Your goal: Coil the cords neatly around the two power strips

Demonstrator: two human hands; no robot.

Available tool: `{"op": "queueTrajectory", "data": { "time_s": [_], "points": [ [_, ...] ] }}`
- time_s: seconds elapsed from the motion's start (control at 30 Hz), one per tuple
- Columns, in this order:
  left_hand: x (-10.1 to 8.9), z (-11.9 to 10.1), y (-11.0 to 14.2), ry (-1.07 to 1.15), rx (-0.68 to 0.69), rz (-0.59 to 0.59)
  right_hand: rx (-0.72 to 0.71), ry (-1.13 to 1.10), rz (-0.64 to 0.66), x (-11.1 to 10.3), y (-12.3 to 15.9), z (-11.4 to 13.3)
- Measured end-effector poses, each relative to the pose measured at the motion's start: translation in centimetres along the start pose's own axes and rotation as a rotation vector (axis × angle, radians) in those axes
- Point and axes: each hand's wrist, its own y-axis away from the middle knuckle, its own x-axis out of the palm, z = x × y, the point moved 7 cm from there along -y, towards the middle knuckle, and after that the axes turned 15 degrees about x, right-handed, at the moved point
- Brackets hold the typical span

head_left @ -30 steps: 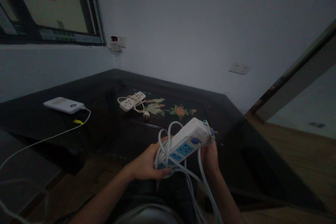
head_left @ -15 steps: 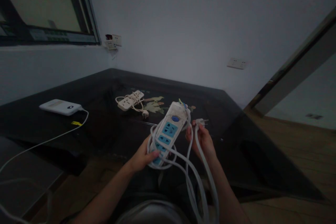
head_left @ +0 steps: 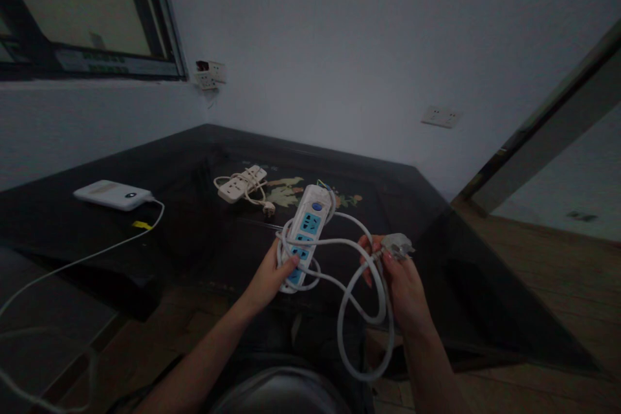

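My left hand [head_left: 268, 277] grips the near end of a white power strip [head_left: 305, 226] with blue sockets, held upright over the dark table [head_left: 194, 162]. Its grey cable [head_left: 349, 284] is looped around the strip and hangs down in a long loop between my arms. My right hand [head_left: 400, 278] is closed on the cable just behind its plug [head_left: 396, 246], held out to the right of the strip.
A second, smaller white power strip [head_left: 241, 184] with wound cord lies further back on the table. A white power bank [head_left: 111, 195] with a cable sits at the left. Wall sockets [head_left: 439, 116] are on the wall behind. A wooden floor lies to the right.
My right hand has pulled the plug end away from the strip to the right, so cable has unwound into a longer loop. The strip has turned more upright in my left hand.
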Motion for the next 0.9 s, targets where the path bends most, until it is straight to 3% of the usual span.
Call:
{"op": "queueTrajectory", "data": {
  "time_s": [0.13, 0.33, 0.53, 0.63, 0.77, 0.9],
  "points": [
    [-0.4, 0.1, -0.2, -0.024, 0.001, -0.048, -0.008, 0.102, -0.065, -0.8, 0.4, 0.0],
    [-1.6, 1.7, -0.6, 0.015, -0.09, -0.135, -0.086, 0.101, -0.056, -1.2, 1.0, 1.0],
    [-3.1, 1.9, -0.9, 0.037, -0.035, -0.293, -0.088, 0.095, -0.024, -0.4, 2.5, 0.9],
    [-2.8, 1.7, -1.0, 0.07, -0.037, -0.257, -0.122, 0.235, -0.054, -0.1, 3.4, 0.4],
    [-2.5, 0.8, -0.9, 0.01, 0.008, -0.226, -0.283, 0.416, -0.116, -0.3, 5.3, 1.3],
    [-2.7, 0.8, -0.8, -0.022, -0.014, -0.241, -0.386, 0.252, -0.173, -2.1, 7.4, 3.2]
  ]
}}
